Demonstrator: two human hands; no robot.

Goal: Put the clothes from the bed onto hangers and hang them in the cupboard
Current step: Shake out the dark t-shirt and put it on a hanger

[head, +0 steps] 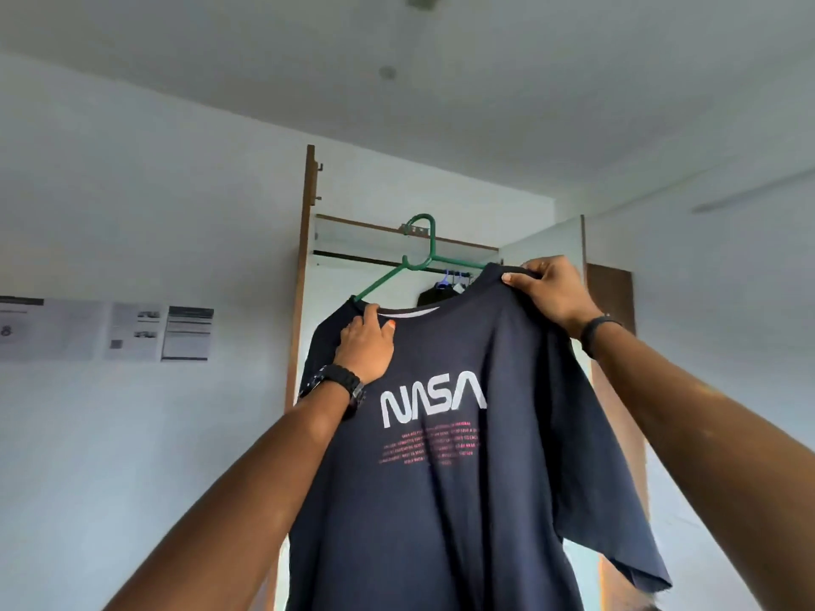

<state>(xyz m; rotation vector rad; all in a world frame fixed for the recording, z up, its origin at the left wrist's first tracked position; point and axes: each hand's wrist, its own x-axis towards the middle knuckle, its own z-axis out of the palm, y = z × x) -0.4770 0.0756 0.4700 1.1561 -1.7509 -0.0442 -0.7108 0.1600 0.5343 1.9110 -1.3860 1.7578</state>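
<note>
Garment: navy NASA T-shirt (463, 456), raised at arm's length before the open cupboard (308, 258), partly threaded on a green plastic hanger (416, 253). Hanger sticking out of the neck opening, hook uppermost and free of the rail (388, 263), apparently kept high so the hem hangs clear during fitting. Left hand (368, 346) at the collar front, fingers curled over the neckline, seemingly steadying the hanger arm beneath. Right hand (551, 293) at the shoulder seam, fingers closed in a pinch on the fabric, probably to draw it over the hanger end. Dark garment (434, 295) already on the rail behind. Next, judged: seat both shoulders, then hook onto rail.
</note>
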